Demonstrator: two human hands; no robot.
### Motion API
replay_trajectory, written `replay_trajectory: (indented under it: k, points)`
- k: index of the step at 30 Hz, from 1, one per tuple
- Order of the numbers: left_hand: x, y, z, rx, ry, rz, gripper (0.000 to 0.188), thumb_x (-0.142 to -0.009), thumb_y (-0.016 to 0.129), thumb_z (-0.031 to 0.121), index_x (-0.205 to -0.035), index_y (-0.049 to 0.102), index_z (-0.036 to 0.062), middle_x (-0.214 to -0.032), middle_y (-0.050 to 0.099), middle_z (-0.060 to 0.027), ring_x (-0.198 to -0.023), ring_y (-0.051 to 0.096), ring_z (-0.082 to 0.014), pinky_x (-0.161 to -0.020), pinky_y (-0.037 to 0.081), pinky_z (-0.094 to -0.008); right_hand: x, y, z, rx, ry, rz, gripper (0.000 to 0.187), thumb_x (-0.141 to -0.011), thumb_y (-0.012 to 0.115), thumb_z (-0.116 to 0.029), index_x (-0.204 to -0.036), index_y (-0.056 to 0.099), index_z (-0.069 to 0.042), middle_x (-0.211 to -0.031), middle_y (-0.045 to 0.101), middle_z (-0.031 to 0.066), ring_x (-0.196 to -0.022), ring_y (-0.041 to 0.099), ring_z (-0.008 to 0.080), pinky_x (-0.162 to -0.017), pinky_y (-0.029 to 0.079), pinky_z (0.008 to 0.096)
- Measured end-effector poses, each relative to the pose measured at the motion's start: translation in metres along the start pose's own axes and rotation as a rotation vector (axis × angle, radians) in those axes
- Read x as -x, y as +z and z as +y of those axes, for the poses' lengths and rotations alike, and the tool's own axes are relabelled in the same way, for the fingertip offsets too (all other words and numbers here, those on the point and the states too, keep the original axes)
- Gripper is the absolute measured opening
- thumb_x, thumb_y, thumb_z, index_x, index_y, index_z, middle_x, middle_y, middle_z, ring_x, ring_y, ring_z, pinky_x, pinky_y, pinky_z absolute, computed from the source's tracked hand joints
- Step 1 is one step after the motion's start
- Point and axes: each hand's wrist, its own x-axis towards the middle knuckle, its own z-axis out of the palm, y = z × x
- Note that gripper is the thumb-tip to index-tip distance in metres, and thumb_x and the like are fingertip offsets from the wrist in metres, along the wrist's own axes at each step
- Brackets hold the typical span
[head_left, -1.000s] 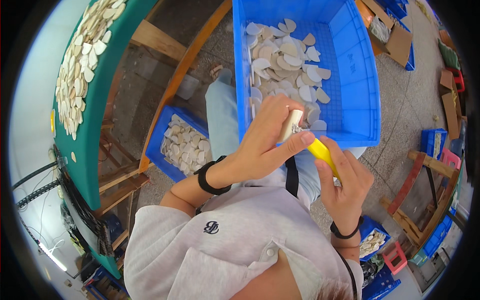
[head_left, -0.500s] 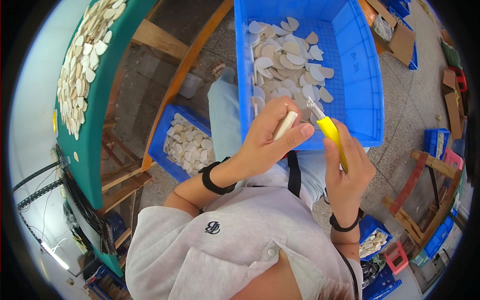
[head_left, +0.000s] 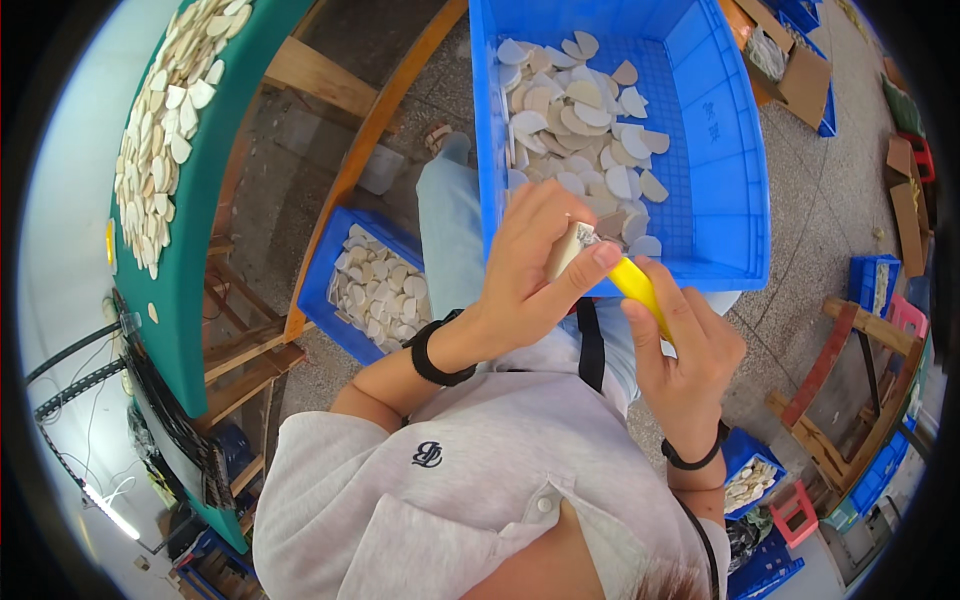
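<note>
Between the fingers and thumb of my left hand (head_left: 535,255) is a small pale flat piece (head_left: 562,250), its edge turned upward. My right hand (head_left: 690,350) is closed round the yellow handle of a utility knife (head_left: 642,290). The knife's tip meets the piece beside my left thumb, which hides part of the blade. Both hands are over the near edge of a large blue crate (head_left: 730,200). Inside it lie many half-round, off-white pieces (head_left: 575,115), heaped mostly on the left.
A smaller blue bin (head_left: 318,285) of similar pieces stands on the floor at left. Beyond it, more pale pieces (head_left: 160,150) cover a green-topped table (head_left: 195,250). Cardboard boxes (head_left: 800,85), a wooden frame (head_left: 810,440) and a red stool (head_left: 793,515) are at right.
My right hand has brought the knife left and down, so its tip now meets the piece. My left hand has turned the piece slightly, showing more of its edge.
</note>
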Motion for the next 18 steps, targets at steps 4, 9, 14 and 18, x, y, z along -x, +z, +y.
replay_trajectory:
  k: [4, 9, 14, 18]
  points:
    - [0.0, 0.003, -0.002, -0.029, 0.039, 0.046, 0.023, -0.082, 0.062, 0.024, -0.081, 0.052, 0.0034, -0.074, 0.045, -0.0069, -0.069, 0.037, -0.0218, -0.062, 0.029, -0.0325, 0.001, 0.004, 0.001, 0.017, -0.025, 0.041, 0.035, -0.075, 0.069, -0.025, -0.105, 0.063, -0.007, -0.055, 0.042, 0.0014, -0.041, 0.041, 0.0152, -0.039, 0.031, 0.0292]
    - [0.005, 0.01, 0.003, 0.355, -0.291, 0.067, 0.023, -0.084, 0.056, 0.024, -0.074, 0.049, 0.0047, -0.073, 0.041, -0.0038, -0.068, 0.037, -0.0153, -0.061, 0.029, -0.0285, 0.0, 0.01, 0.001, -0.1, 0.068, 0.063, 0.029, -0.079, 0.067, -0.017, -0.105, 0.062, -0.004, -0.064, 0.053, 0.0054, -0.049, 0.05, 0.0182, -0.045, 0.039, 0.028]
    - [-0.007, -0.002, 0.004, 0.998, -0.574, -0.033, 0.034, -0.088, 0.041, 0.034, -0.065, 0.043, 0.0094, -0.07, 0.04, -0.0008, -0.067, 0.037, -0.0108, -0.06, 0.029, -0.0248, -0.001, 0.001, -0.002, -0.268, 0.24, 0.082, 0.023, -0.082, 0.062, -0.007, -0.104, 0.061, 0.0, -0.077, 0.062, 0.012, -0.06, 0.058, 0.0193, -0.055, 0.044, 0.0266]
    - [-0.009, -0.006, 0.004, 1.144, -0.744, -0.092, 0.04, -0.089, 0.038, 0.041, -0.061, 0.04, 0.0122, -0.065, 0.039, 0.0003, -0.066, 0.037, -0.0099, -0.057, 0.03, -0.0236, 0.002, 0.002, -0.003, -0.302, 0.244, 0.059, 0.023, -0.085, 0.06, -0.011, -0.104, 0.061, 0.001, -0.075, 0.061, 0.0103, -0.059, 0.053, 0.0128, -0.054, 0.04, 0.0237]
